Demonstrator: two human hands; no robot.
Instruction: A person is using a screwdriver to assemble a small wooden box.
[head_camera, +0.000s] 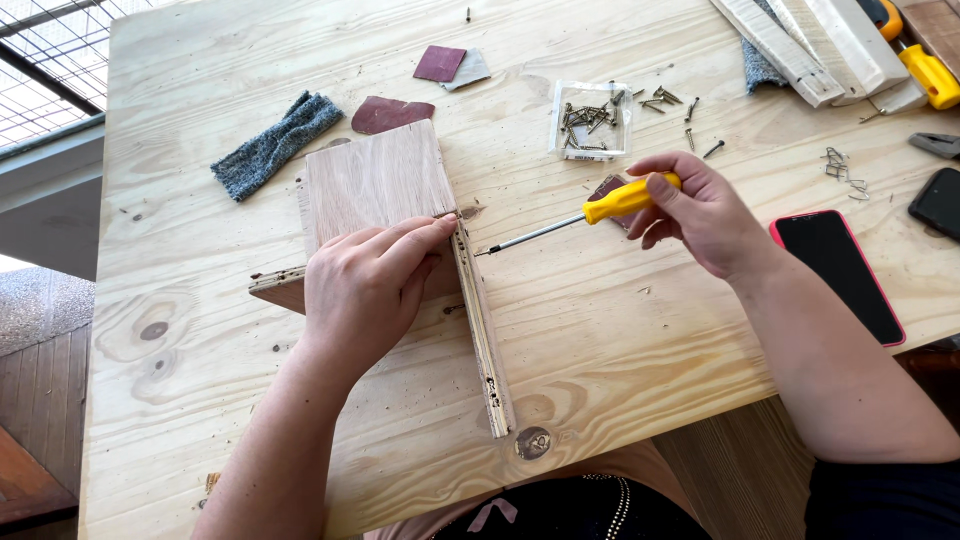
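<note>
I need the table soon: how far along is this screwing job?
Early to midway, I'd judge. Done: the board is set against the edge strip, which shows holes. In hand: left hand steadies them; right hand aims the screwdriver at the joint. Left: most screws lie loose.

- My left hand (365, 285) presses flat on a pale wooden board (378, 180) lying on the table, fingertips at its right edge.
- A thin plywood strip (484, 335) stands on edge against that side, running toward me.
- My right hand (700, 212) grips a yellow-handled screwdriver (580, 216), nearly level, tip pointing left, just beside the strip.
</note>
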